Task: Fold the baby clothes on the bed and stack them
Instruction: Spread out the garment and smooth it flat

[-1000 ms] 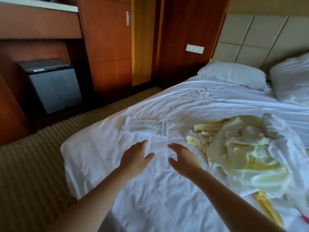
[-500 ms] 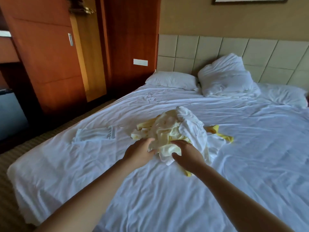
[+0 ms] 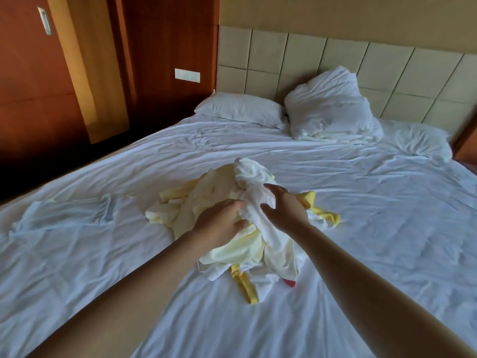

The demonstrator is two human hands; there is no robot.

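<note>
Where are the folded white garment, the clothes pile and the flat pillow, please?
folded white garment (image 3: 64, 215): head view, its middle.
clothes pile (image 3: 232, 251): head view, pale yellow cloth at its near side.
flat pillow (image 3: 240, 108): head view, its top face.

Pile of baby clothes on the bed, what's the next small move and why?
Probably lift the white garment clear of the pile and spread it on the bare sheet. The left hand and right hand both grip it, it lies on top, and it looks too crumpled to fold in place.
</note>
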